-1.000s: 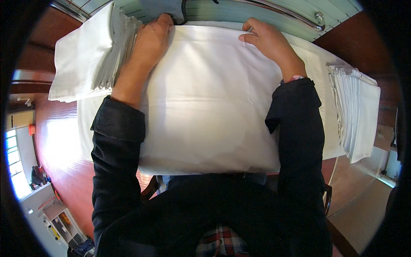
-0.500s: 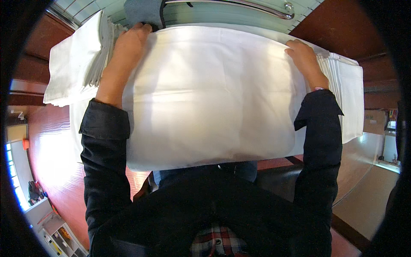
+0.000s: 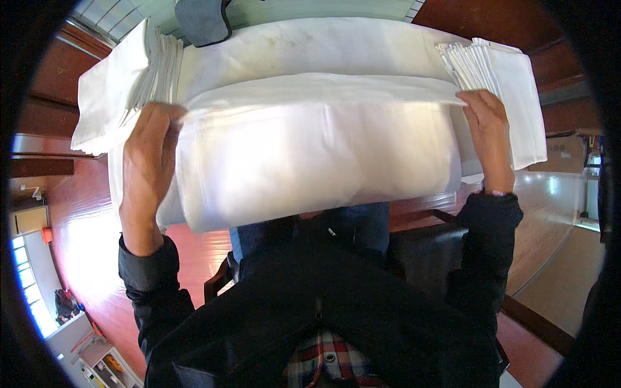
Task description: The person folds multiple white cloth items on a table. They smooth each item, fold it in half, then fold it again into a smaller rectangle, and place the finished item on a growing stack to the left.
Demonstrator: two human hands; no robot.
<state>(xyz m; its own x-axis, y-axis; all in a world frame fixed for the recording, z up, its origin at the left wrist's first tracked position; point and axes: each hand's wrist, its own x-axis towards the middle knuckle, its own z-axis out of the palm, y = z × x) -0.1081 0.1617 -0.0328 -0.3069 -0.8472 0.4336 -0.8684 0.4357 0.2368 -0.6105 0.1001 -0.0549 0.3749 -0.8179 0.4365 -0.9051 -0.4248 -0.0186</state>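
Observation:
A white cloth (image 3: 317,155) spreads between my two hands, its near part hanging over the table's front edge toward my lap. My left hand (image 3: 152,158) is closed on the cloth's far left corner. At the far right corner, my right hand (image 3: 486,119) pinches the same edge between thumb and fingers. The far edge is lifted and turned over in a narrow strip. Beside my left hand is a stack of folded white cloths (image 3: 116,84); another stack of folded white cloths (image 3: 514,97) lies just beyond my right hand.
White fabric with faint smudges covers the work surface (image 3: 323,45). A dark grey pad (image 3: 202,22) lies at its far edge. Behind me to the right is a dark chair seat (image 3: 420,252). The shiny reddish floor (image 3: 84,220) shows at the left, a cardboard box (image 3: 563,154) at the far right.
Both hands have drawn the cloth's far edge toward me, baring the white-covered surface behind it. The cloth's far edge is now folded over. My arms are more bent.

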